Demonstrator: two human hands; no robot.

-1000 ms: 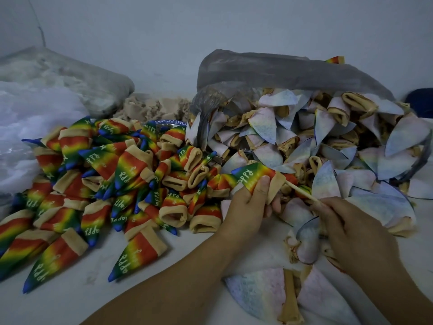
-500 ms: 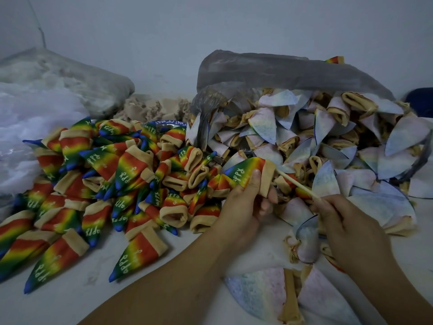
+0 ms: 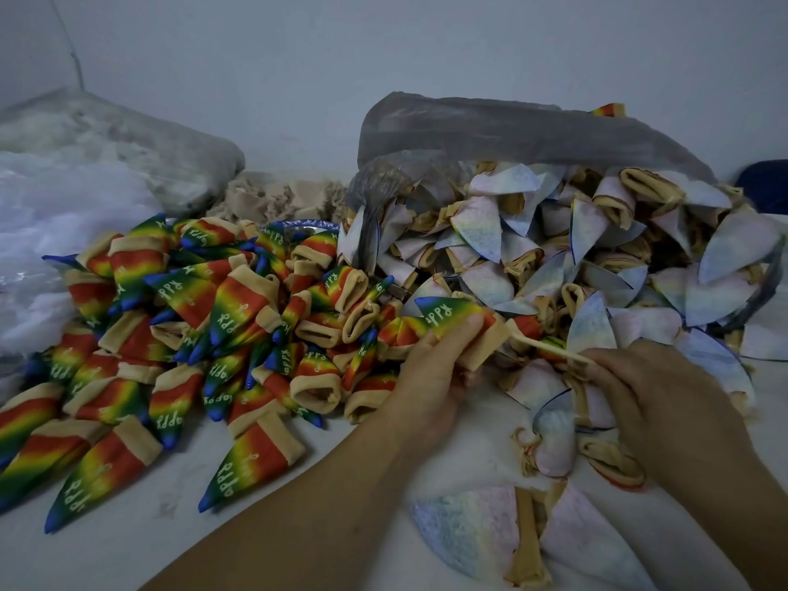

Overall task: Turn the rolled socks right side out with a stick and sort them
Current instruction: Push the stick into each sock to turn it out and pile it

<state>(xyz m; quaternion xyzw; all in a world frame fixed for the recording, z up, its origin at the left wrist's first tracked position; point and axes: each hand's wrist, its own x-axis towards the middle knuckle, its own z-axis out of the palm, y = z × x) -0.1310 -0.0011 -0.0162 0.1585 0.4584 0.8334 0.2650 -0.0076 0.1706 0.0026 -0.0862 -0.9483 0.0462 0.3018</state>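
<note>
Left hand (image 3: 430,368): centre of the frame, clenched round a rainbow sock (image 3: 452,311), thumb lying along its top side, fingers curled beneath at the tan cuff. The sock is right side out, blue tip pointing up and left, white lettering visible on the green band.

Right hand (image 3: 652,390): lower right of centre, fingers curled, pinching the near end of a thin pale stick (image 3: 550,347). The stick runs up and left from this hand to the cuff of the held sock. Whether its far end sits inside the cuff cannot be told.

Sorted pile (image 3: 192,334): left half of the frame, many rainbow socks right side out, lying on the white surface (image 3: 298,484), tips pointing in mixed directions. The held sock is at the right edge of this pile, above it.

Unturned pile (image 3: 597,249): right half of the frame, pale inside-out socks with tan cuffs, spilling from the mouth of a grey plastic bag (image 3: 490,130). 2 more pale socks (image 3: 469,531) lie flat at the bottom of the frame, between the forearms.

Other items: a clear plastic bag (image 3: 64,194) of white material at upper left; a heap of beige fabric (image 3: 277,198) against the wall behind the sorted pile; a dark blue object (image 3: 763,181) at the right edge, kind not discernible.
</note>
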